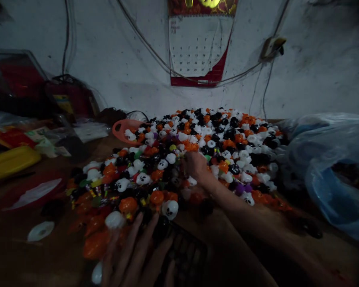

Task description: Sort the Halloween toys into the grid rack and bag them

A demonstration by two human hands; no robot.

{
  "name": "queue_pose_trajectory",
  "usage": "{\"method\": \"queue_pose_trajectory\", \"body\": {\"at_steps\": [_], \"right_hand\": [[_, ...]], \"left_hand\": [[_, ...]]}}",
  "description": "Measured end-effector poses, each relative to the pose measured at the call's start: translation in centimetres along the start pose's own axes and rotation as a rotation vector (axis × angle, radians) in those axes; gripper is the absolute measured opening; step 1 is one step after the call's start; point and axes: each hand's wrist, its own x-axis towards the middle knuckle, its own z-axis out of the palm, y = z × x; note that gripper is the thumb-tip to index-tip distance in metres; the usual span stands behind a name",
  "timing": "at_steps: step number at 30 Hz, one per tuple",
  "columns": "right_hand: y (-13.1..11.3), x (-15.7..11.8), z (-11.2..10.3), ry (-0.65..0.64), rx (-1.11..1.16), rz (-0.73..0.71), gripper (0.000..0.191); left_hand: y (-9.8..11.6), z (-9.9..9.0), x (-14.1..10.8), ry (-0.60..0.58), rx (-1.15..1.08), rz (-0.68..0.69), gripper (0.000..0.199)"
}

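A wide heap of small glossy plastic pieces in orange, white and black lies before me, some white ones with dark faces like ghosts [143,178]. My right hand [195,165] reaches into the middle of the heap, its fingers curled down among the pieces. What it grips is hidden and blurred. Close to me, my left hand [140,251] has its fingers spread over the near edge, by an orange piece [128,206] and a white one [115,220]. Partly under that hand is a black grid-like basket [194,249], dim in the shadow.
An orange plastic scoop or basket [117,129] sits at the heap's far left. Further left are a red dish [55,187], a yellow object [14,161] and packets. A clear plastic bag [341,139] bulges at right. The wall behind carries a calendar [199,48] and cables.
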Motion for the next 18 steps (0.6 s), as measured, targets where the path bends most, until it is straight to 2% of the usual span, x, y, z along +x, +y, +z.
{"method": "queue_pose_trajectory", "body": {"at_steps": [2,4,6,8,10,12,15,18], "right_hand": [[0.6,-2.3,-1.5,-0.010,0.090,-0.014,0.029],[1.6,-6.0,-3.0,-0.036,0.326,-0.036,0.035],[2.7,-10.2,-4.0,-0.102,0.594,0.036,0.034],[3.6,-14.2,-4.3,-0.190,0.732,0.137,0.031],[4.1,-17.5,-4.0,-0.263,0.735,0.127,0.027],[4.4,-19.5,-3.3,-0.276,0.653,-0.012,0.023],[5.2,-20.5,-1.9,-0.204,0.456,-0.262,0.023],[6.0,-20.3,-0.4,-0.144,0.268,-0.357,0.024]], "left_hand": [[0.2,-0.8,0.2,-0.061,-0.027,-0.005,0.029],[0.6,-1.7,0.4,-0.104,-0.077,-0.077,0.027],[1.0,-2.2,0.7,-0.142,-0.116,-0.143,0.023],[1.2,-2.5,0.8,-0.166,-0.141,-0.160,0.020],[1.2,-2.7,0.9,-0.182,-0.149,-0.143,0.019],[1.0,-3.0,1.0,-0.210,-0.138,-0.126,0.019],[0.6,-3.6,1.3,-0.305,-0.102,-0.101,0.018],[0.6,-4.0,2.0,-0.399,-0.063,-0.094,0.017]]}}
